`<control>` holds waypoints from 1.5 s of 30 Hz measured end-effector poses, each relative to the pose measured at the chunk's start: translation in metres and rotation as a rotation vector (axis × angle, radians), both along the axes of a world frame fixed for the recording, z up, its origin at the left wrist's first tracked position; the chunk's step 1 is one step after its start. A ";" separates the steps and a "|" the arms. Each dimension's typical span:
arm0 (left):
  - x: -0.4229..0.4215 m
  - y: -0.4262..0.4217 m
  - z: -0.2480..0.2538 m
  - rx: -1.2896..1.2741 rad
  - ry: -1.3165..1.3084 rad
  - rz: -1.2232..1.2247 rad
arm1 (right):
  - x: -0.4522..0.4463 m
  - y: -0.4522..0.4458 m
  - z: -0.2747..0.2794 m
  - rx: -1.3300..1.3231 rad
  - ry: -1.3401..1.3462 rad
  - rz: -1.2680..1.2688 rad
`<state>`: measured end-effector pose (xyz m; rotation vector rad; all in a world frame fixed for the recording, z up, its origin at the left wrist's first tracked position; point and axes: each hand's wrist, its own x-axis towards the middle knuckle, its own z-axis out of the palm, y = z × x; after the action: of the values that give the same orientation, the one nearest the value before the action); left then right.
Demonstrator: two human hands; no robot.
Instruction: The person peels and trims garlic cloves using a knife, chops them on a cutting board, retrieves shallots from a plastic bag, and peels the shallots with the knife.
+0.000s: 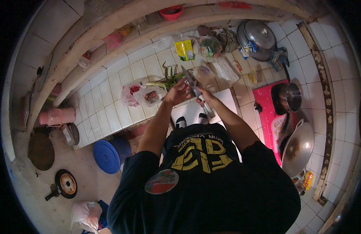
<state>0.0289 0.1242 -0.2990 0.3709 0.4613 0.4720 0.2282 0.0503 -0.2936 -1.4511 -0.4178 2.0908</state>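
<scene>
My right hand (207,96) is closed around the pale handle of a knife (190,80). The blade points up and away, over the tiled counter edge. Close beside the blade, my left hand (178,93) has its fingers curled around something small and pale that I cannot make out. Just beyond the left hand lie green onions (170,80) with long green leaves. To its left rest a clear plastic bag (150,96) with small reddish pieces inside and a pink-red plastic bag (130,93).
A pink-red stove (269,117) at the right bears a metal pot (292,97) and a large wok (299,150). Along the back are a yellow packet (184,50), bagged vegetables (209,46) and a lidded pot (259,34). A blue bucket (106,156) stands at the lower left.
</scene>
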 end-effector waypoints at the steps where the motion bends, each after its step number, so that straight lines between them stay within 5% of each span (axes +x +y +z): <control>1: -0.001 0.000 -0.001 0.007 0.022 0.000 | 0.001 -0.001 0.000 0.000 0.000 0.000; 10: -0.006 0.005 -0.030 0.052 0.323 0.103 | 0.005 -0.002 -0.011 -0.190 -0.028 -0.082; 16: -0.005 -0.007 -0.031 0.157 0.569 0.248 | 0.010 -0.004 -0.004 -0.082 0.105 -0.091; 21: -0.009 -0.017 -0.019 0.314 0.511 0.300 | 0.006 -0.007 0.024 0.147 -0.043 -0.017; 31: 0.004 -0.059 0.171 0.776 0.367 0.395 | -0.023 -0.056 0.212 0.780 -0.238 -0.020; 35: 0.000 -0.073 0.235 0.834 0.234 0.425 | -0.027 -0.071 0.290 0.968 -0.513 0.115; 45: -0.002 -0.091 0.287 0.997 0.172 0.559 | -0.030 -0.091 0.330 1.155 -0.628 0.140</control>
<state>0.0274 0.0337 -0.0118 1.2649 0.4692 1.2211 0.1978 -0.0408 0.0364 -1.2436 -1.6511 0.9849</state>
